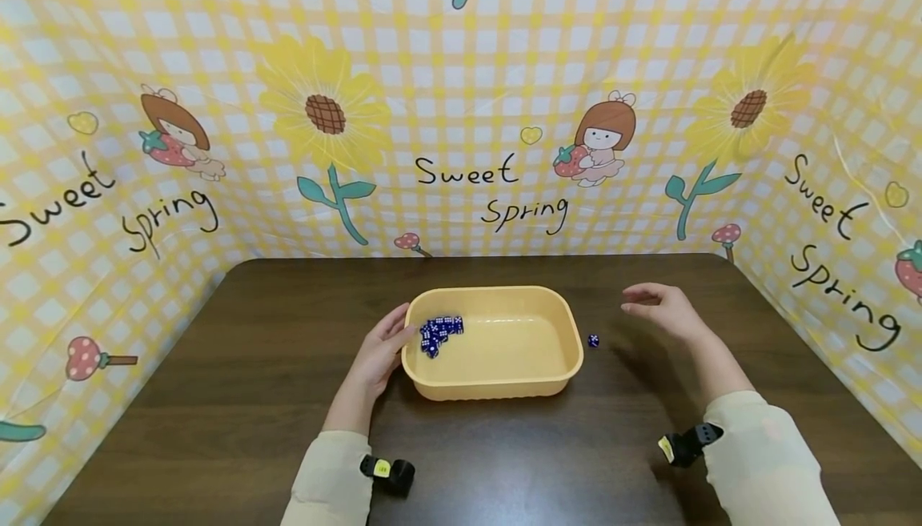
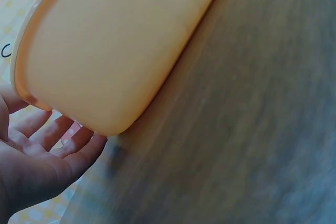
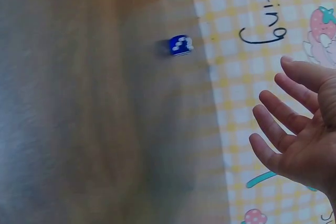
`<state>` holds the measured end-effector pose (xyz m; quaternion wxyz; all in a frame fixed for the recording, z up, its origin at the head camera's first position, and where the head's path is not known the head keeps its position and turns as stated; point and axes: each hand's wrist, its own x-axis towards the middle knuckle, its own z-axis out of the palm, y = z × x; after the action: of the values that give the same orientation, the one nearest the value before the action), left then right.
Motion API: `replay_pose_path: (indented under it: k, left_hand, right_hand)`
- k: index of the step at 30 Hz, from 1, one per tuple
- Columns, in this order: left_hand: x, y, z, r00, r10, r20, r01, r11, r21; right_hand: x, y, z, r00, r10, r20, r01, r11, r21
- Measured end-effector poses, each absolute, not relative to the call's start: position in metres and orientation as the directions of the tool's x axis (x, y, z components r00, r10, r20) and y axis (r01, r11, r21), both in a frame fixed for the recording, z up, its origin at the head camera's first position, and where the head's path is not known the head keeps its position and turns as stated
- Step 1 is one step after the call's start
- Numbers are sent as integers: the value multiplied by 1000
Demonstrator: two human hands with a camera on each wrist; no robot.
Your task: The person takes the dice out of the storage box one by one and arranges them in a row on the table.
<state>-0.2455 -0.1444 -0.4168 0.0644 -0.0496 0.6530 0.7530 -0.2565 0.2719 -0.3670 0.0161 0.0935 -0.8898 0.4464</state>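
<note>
A pale yellow plastic basin (image 1: pixel 504 388) stands on the dark wooden table. Several blue dice (image 1: pixel 435 332) with white pips lie bunched at the left end inside it. My left hand (image 1: pixel 379 354) holds the basin's left end, thumb at the rim and fingers against the outer wall; the left wrist view shows those fingers (image 2: pixel 79 145) at the wall from below. One single blue die (image 1: pixel 594 340) lies on the table just right of the basin. Right of that die, my right hand (image 1: pixel 664 310) hovers with spread, relaxed fingers and holds nothing.
Behind the dark wooden table (image 1: pixel 288 446) and along both sides hangs a yellow checked cloth (image 1: pixel 461 94) printed with flowers and words. A black camera is strapped on each wrist.
</note>
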Motion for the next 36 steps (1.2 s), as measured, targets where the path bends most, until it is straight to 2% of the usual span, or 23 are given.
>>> replay_pose_path:
  k: [11,23,28,36]
  left_hand:
    - [-245,-145,-417,-987,44,-155,-160,-149,976]
    - [-245,-145,-417,-988,52,-146,-152,-159,976]
    - [-245,-145,-416,-988,46,-145,-151,-161,975]
    - [-245,-144,-416,-988,40,-150,-155,-159,975]
  right_hand:
    - [-270,260,-330,-985,-126,117,-166,531,-831]
    - [-282,238,-300,-981,-159,112,-177,493,-852]
    - [-289,221,-293,-970,-178,165,-232,479,-847]
    - [-297,186,-292,-954,-230,194,-272,382,-883]
